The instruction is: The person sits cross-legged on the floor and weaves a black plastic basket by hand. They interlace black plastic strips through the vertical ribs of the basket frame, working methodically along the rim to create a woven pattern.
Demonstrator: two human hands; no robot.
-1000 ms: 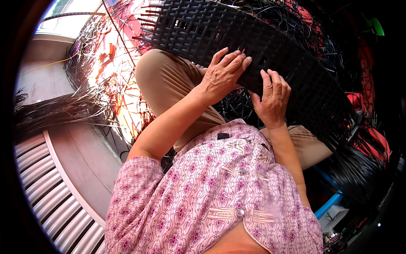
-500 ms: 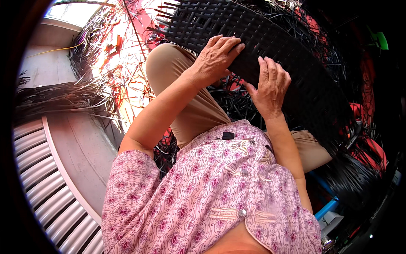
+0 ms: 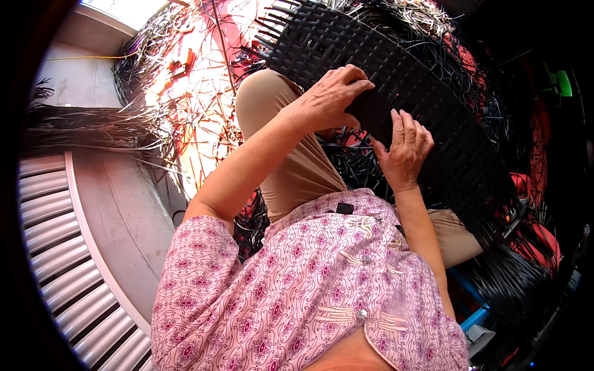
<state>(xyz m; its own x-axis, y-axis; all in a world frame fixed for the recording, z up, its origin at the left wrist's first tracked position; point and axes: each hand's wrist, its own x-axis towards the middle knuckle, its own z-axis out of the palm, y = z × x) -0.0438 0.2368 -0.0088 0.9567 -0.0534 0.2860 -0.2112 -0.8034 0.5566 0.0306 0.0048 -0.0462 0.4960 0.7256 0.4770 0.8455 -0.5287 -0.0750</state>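
A curved, dark woven panel point(image 3: 433, 111) of flat black strips slants across my lap, with loose strip ends point(image 3: 278, 18) sticking out at its upper left. My left hand point(image 3: 334, 99) bends over the panel's near edge; its fingers press on the weave and its thumb points toward the edge below. To the right of it, my right hand point(image 3: 405, 148) rests against the panel, fingers stretched up over the weave and thumb held apart. Any single strip between the fingers is too dark to make out. My bent left knee point(image 3: 266, 93) stands under the panel's left end.
Loose black strips point(image 3: 192, 99) litter the red floor ahead. A thick bundle of strips point(image 3: 86, 130) lies at the left, beyond a slatted pale metal rack point(image 3: 68, 253). At the right are another strip bundle point(image 3: 513, 278), a blue bar point(image 3: 475, 316) and a green object point(image 3: 560, 82).
The whole view has shifted, so the scene sits further right and lower. My left hand has turned, its fingers bunched closer together. My right hand stays at the panel.
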